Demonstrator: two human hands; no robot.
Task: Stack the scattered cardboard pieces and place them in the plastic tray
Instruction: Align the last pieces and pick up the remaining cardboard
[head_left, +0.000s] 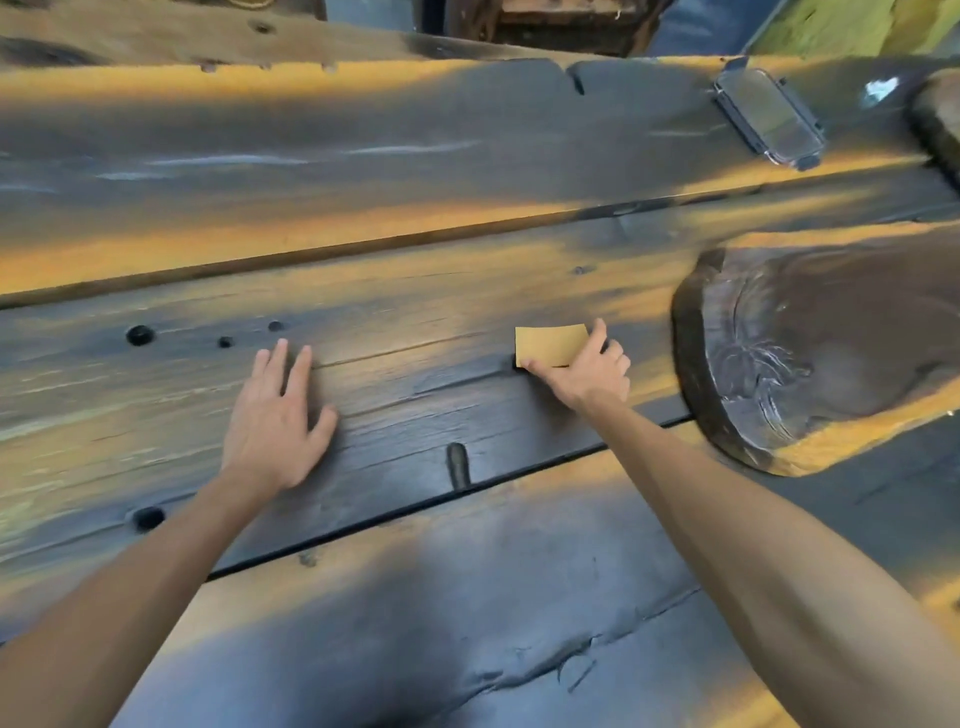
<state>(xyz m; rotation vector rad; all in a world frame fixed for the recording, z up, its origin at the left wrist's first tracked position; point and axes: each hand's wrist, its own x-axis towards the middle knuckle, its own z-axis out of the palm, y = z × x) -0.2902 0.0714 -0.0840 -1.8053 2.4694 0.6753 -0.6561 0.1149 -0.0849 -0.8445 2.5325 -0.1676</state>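
A tan stack of cardboard pieces (549, 344) stands on edge on the dark wooden table (415, 291), right of centre. My right hand (587, 371) grips the stack, thumb along its lower edge and fingers behind its right side. My left hand (278, 413) lies flat on the planks to the left, palm down, fingers spread, holding nothing. A clear plastic tray (768, 118) with a dark rim sits far back on the right and looks empty.
A thick dark wood slab (821, 358) lies on the table just right of my right hand. Another dark rounded piece (940, 124) sits at the far right edge. The planks have knot holes and gaps between boards.
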